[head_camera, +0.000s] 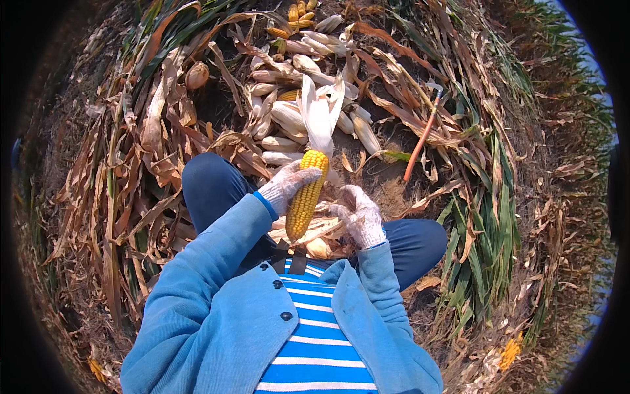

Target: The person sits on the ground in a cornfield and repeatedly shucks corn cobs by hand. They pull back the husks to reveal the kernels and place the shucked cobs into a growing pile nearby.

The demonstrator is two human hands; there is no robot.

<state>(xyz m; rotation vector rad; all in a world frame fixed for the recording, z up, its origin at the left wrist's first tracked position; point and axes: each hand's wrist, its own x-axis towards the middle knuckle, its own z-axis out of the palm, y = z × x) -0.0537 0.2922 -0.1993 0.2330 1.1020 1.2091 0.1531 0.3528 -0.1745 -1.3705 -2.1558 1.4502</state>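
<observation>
My left hand (286, 186), in a soiled white knit glove, grips a yellow corn cob (306, 199) from the side. Bare kernels show along the cob, and its tip points down towards my lap. Pale peeled-back husk (317, 118) fans out beyond the cob's far end. My right hand (362, 216), gloved the same way, is apart from the cob at its right. Its fingers are curled with a gap to the thumb, and I see nothing held in them. Loose dry husks (322, 229) lie between my bent legs, under the cob.
Unhusked corn ears (290, 118) are heaped just ahead, with several husked yellow cobs (300, 15) beyond. At the right a hand tool with an orange handle (422, 140) and metal head rests by cut corn stalks (485, 236). More dry stalks (115, 197) line the left.
</observation>
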